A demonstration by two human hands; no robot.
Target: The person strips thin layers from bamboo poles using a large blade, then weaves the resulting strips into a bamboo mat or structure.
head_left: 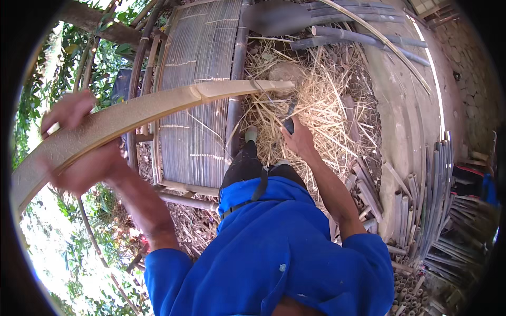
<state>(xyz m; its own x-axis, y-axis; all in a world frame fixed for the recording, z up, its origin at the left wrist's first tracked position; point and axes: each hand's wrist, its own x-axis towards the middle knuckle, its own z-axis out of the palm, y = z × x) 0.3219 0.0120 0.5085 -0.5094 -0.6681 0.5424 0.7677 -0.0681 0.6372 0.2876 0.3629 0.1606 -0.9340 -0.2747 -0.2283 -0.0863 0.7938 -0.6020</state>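
Note:
A long split bamboo piece (147,109) slants across the view, its pale inner face showing. My left hand (90,166), blurred, is closed around its near end at the far left. The tapering far end reaches over a round wooden block (284,72) amid the shavings. In my right hand (301,141), the fingers are wrapped round the dark handle of a knife (290,125). Its blade angles up toward the bamboo's far end; I cannot tell whether they touch.
A slatted bamboo bench (197,68) stands left of my legs. Straw-like shavings (327,118) cover the ground ahead. Dark bamboo poles (363,39) lie at the far right. Cut bamboo tubes (403,210) and bundled poles (437,184) stand along the right side. Greenery fills the left.

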